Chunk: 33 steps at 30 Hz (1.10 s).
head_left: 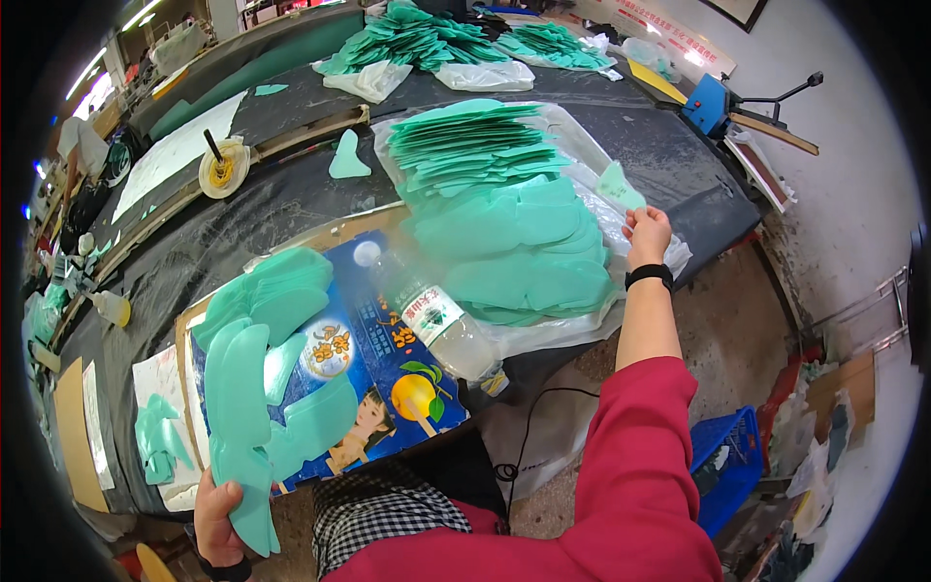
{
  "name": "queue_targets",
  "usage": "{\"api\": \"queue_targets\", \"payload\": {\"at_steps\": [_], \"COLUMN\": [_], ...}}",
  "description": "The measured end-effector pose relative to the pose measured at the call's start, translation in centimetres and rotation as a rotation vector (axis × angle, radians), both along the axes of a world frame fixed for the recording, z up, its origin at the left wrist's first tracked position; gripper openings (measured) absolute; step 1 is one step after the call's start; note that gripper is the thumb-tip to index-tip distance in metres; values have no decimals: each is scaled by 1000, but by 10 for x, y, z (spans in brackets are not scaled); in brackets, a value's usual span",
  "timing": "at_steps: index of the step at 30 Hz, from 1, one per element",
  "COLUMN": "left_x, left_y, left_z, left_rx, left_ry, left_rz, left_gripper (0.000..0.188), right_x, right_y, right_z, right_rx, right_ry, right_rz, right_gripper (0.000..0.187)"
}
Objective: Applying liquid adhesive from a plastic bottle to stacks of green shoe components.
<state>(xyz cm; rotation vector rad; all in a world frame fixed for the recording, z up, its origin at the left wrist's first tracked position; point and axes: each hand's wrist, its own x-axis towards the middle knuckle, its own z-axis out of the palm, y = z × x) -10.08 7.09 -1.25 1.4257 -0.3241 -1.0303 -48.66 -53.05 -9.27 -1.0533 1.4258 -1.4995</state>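
Green curved cutouts [238,383] lie overlapped on a blue carton panel [361,286] printed with fruit and lettering; the left hand [219,519] grips their lower end, thumb on top, at the panel's near-left corner. The right hand [648,235] pinches a small green cutout [619,187] beside a large green stack [475,150]. A clear bottle [469,351] wears a white lettered label [433,314]. Black tabletop [645,141] extends beyond.

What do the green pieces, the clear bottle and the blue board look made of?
Green pieces: perhaps thin foam or nonwoven sheet, mostly matte; they stack in thin, even layers.
Clear bottle: likely plastic, smooth; its wall is see-through.
Blue board: probably cardboard with a smooth printed face; it looks flat and stiff.
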Motion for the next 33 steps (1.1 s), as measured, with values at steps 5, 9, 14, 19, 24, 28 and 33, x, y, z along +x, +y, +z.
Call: {"api": "queue_targets", "payload": {"at_steps": [5, 9, 14, 19, 24, 28, 33], "left_x": [-1, 0, 3, 0, 7, 16, 43], "left_y": [-6, -13, -5, -7, -21, -5, 34], "left_z": [-1, -3, 3, 8, 22, 24, 18], "left_rx": [12, 8, 7, -62, 74, 41, 102], "left_ry": [-14, -1, -6, 86, 131, 88, -2], "left_rz": [11, -19, -40, -105, -195, -166, -118], "left_gripper": [78, 80, 80, 75, 75, 72, 71], "right_x": [-1, -7, -6, -68, 44, 135, 202], "right_y": [0, 7, 16, -2, 107, 255, 323], "right_z": [-24, -30, -36, -40, 56, 88, 83], "right_rx": [143, 193, 90, -313, -253, -279, -413], "right_ry": [139, 424, 923, 844, 203, 332, 625], "right_rz": [108, 139, 128, 149, 475, 1054, 1368], "right_gripper": [33, 35, 35, 35, 29, 27, 25]}}
